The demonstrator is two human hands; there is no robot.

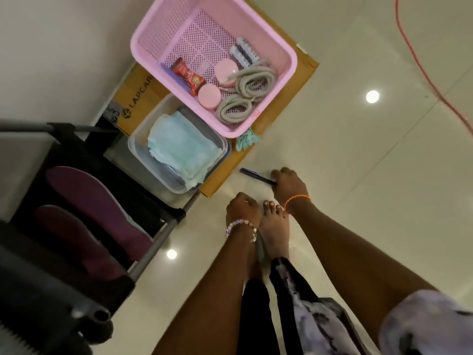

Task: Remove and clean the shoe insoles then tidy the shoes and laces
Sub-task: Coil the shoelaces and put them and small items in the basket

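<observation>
Insoles, two purple foam ones (87, 198), lie side by side on the black fabric shelf of a metal-tube rack (163, 237), at the left and well apart from my hands. Coiled grey laces (245, 93) sit inside the pink perforated plastic basket (279, 44), next to two round pink tins (217, 80) and a red wrapper (186, 75). The basket rests on a flat brown cardboard box (138, 98). Beside it a clear plastic tub (138, 139) holds pale blue cloths (179, 147). My right hand (289, 183) grips one end of a thin dark blue pen-like tool (256, 175) against the white tiled floor (358, 175). My left hand (242, 208) is curled into a fist; whether it holds anything, I cannot tell. My bare foot (273, 221) lies between both wrists.
</observation>
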